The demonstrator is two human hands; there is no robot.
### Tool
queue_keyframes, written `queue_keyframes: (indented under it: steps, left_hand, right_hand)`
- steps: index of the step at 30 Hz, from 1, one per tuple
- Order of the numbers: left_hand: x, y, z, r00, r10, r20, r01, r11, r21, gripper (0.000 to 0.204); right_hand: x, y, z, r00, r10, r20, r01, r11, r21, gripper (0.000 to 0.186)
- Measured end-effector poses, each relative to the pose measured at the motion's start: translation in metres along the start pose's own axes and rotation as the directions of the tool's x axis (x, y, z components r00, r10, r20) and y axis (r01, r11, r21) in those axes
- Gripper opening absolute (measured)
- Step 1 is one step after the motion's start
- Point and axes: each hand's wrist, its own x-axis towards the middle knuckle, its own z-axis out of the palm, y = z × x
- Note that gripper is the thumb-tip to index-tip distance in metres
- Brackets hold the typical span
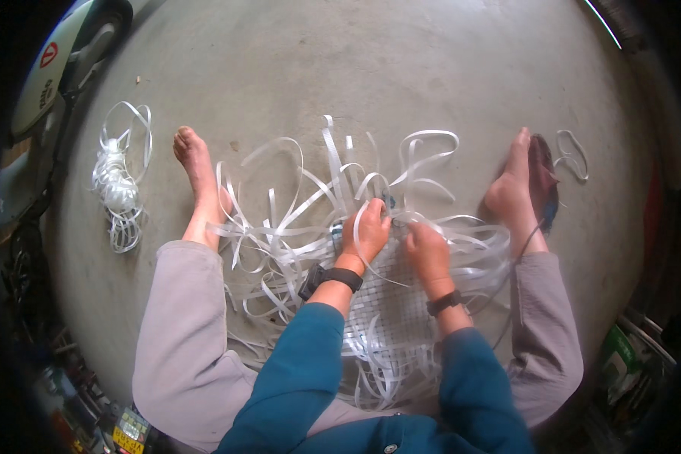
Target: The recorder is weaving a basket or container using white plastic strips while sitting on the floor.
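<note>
A partly woven mat of white plastic strapping (390, 318) lies on the floor between my legs, its loose strap ends curling out on all sides. At its far edge my left hand (368, 231) is closed on a white strap (362, 253), which hangs in a curve below the fingers. Just to the right, my right hand (427, 253) is closed with its fingertips at the same edge of the weave; what they pinch is hidden. A small dark bluish thing (388, 202) shows beside the left fingertips.
A bundle of white strapping (118, 189) lies left of my left foot (195, 159). Dark red cloth (541, 178) lies by my right foot (511, 185), near a strap loop (573, 155). A vehicle (57, 68) stands far left; a green box (619, 356) sits lower right.
</note>
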Motion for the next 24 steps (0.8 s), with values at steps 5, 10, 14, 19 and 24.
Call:
queue_keyframes:
  steps: [5,10,14,19,24]
  left_hand:
    - [0.0,-0.004,-0.003,0.999,0.025,-0.027,-0.025,1.0,-0.003,0.026]
    - [0.001,0.001,0.0,1.0,0.014,-0.011,-0.014,1.0,-0.023,0.026]
    - [0.0,-0.003,-0.002,1.0,-0.009,0.006,0.009,1.0,-0.008,0.026]
    - [0.001,0.0,-0.001,1.0,-0.005,-0.01,0.005,1.0,-0.012,0.026]
    - [0.003,0.004,0.001,1.0,0.004,-0.008,-0.004,1.0,-0.027,0.025]
  right_hand:
    - [-0.006,-0.015,0.004,0.975,0.187,0.119,-0.195,0.979,0.055,0.031]
    - [-0.007,0.001,0.011,0.99,0.138,-0.016,-0.129,0.955,0.269,0.033]
    - [0.001,-0.009,0.012,0.983,0.184,-0.003,-0.174,0.933,0.316,0.023]
    - [0.006,-0.005,0.015,0.98,0.198,0.012,-0.19,0.92,0.343,0.018]
    - [0.016,0.0,0.019,0.996,0.022,-0.082,0.004,0.954,0.3,0.023]
